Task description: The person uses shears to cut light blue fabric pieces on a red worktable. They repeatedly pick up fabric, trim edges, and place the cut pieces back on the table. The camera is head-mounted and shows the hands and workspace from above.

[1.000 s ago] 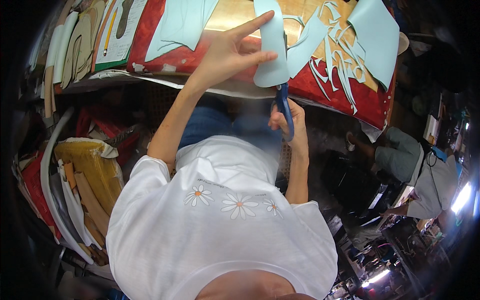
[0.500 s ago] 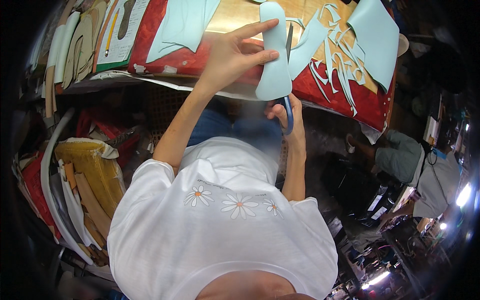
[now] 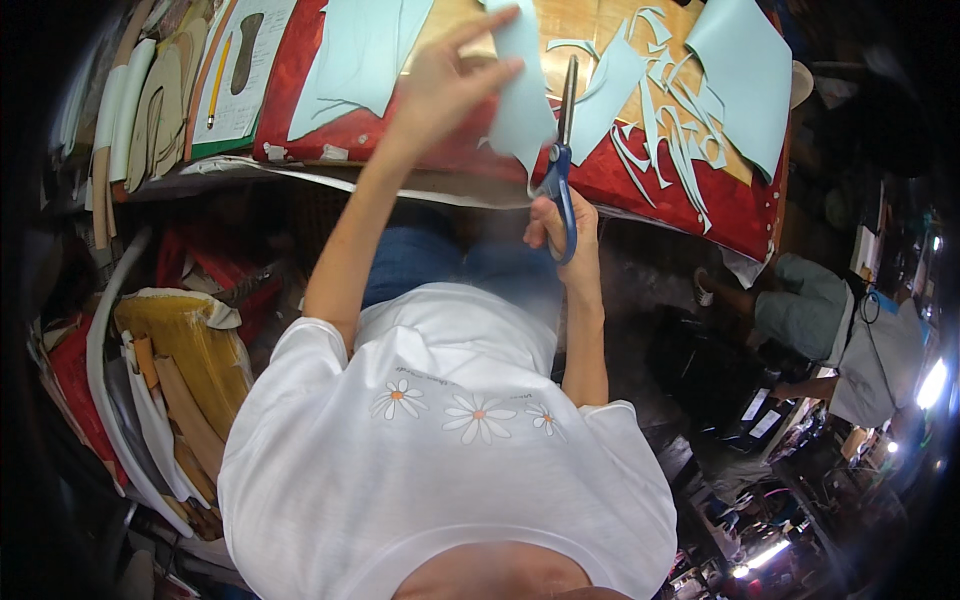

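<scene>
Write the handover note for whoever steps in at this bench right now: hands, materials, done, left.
Left hand: fingers pinch the pale blue sheet piece, held up over the bench edge.
Right hand: grips the blue-handled scissors, blades pointing up beside the piece.
Bench: uncut blue sheets and curly offcuts lie on the red cloth.
Done: several strips already trimmed.
Left: the cut on the held piece looks unfinished.

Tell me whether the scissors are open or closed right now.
Closed, or nearly so: the scissors in the right hand show as one narrow line of blade, beside the pale blue piece held by the left hand.
</scene>
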`<state>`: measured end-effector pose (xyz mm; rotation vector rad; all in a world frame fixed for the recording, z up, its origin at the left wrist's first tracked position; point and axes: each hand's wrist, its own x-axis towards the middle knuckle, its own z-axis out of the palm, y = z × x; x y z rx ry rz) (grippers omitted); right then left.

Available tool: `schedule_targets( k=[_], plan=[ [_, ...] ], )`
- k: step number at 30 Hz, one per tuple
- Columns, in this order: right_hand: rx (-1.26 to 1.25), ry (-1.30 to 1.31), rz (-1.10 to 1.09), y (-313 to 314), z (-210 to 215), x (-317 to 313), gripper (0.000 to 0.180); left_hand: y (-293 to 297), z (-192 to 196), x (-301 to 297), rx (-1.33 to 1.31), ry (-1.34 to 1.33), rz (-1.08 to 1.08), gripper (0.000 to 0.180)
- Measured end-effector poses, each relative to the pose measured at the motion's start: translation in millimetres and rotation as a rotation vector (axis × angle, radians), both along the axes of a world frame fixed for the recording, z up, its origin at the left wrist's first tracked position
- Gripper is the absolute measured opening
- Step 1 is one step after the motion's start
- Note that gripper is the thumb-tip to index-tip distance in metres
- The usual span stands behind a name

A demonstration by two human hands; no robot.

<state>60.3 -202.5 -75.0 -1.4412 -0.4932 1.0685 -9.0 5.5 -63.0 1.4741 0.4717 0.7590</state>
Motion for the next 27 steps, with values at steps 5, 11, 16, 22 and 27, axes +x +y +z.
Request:
schedule_targets(
  k=[5, 11, 16, 22, 27],
  plan=[
    [0.055, 0.106, -0.067, -10.5, -14.1, -0.9, 0.026, 112.5, -16.0, 42.7, 0.149, -0.005, -0.001, 0.067],
    [0.082, 0.158, -0.131, -29.8, -23.7, -15.9, 0.028, 130.2, -22.9, 73.2, 0.745, 0.359, 0.273, 0.061],
    [-0.070, 0.253, -0.098, -34.1, -13.3, -42.3, 0.027, 20.0, -25.6, 101.0, 0.722, 0.520, -0.074, 0.065],
    [-0.168, 0.403, 0.249, -26.3, 1.0, -44.1, 0.033, -8.9, -11.7, 151.4, 0.983, 0.750, -0.276, 0.077],
    [-0.124, 0.434, 0.077, -22.9, -14.7, -18.1, 0.038, -7.1, -16.3, 178.3, 0.661, 0.389, -0.164, 0.044]
  ],
)
